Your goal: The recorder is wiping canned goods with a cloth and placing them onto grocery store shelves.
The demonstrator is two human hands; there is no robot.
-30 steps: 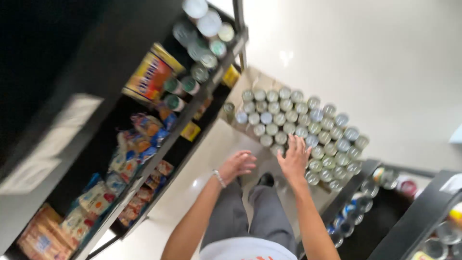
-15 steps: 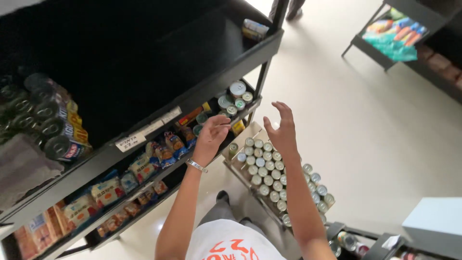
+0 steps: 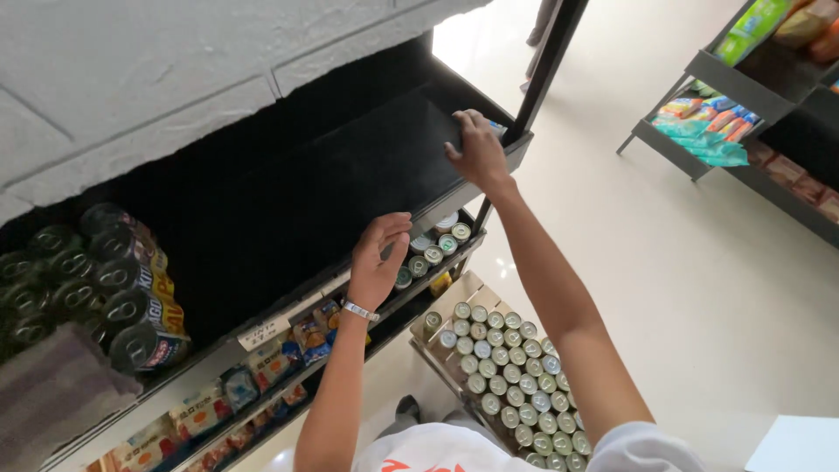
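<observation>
right hand [image 3: 478, 147] curled over small item at black shelf [image 3: 367, 166] corner; left hand [image 3: 377, 260] loosely spread near shelf edge, empty

A white painted block wall [image 3: 175, 79] is seen at upper left, with mortar lines visible. A black metal shelving unit [image 3: 262, 201] is set against it, its upper shelf dark and deep. The floor [image 3: 664, 288] is covered in pale cream glossy tiles, and daylight is reflected brightly near the top centre. A second dark shelf rack [image 3: 743, 83] is placed at upper right, well apart from the first. A white corner of some furniture [image 3: 800, 446] is cut off at lower right.
</observation>
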